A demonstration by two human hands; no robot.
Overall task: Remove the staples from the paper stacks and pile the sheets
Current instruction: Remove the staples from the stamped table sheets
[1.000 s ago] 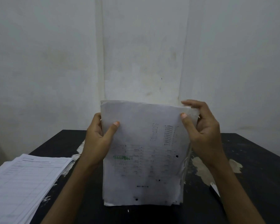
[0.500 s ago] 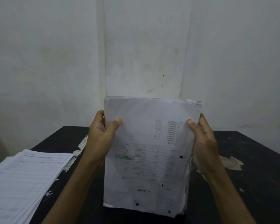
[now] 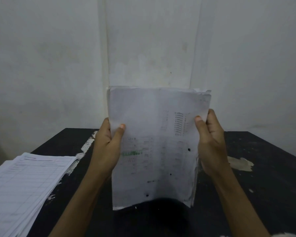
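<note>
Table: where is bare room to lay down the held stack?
Bare table lies right of the right hand, out to the edge, and between the left hand and the flat pile. That pile crowds the left; the held stack, the centre.

The upright stack of paper (image 3: pixel 157 142), gripped at its side edges by the left hand (image 3: pixel 108 146) and the right hand (image 3: pixel 210 144), blocks the middle of the counter (image 3: pixel 263 177). A pile of sheets (image 3: pixel 24 182) fills the near left corner, close beside the left forearm. Bare dark counter top shows right of the right hand and in the strip between pile and stack. The wall (image 3: pixel 58 65) closes off the far edge.
</note>
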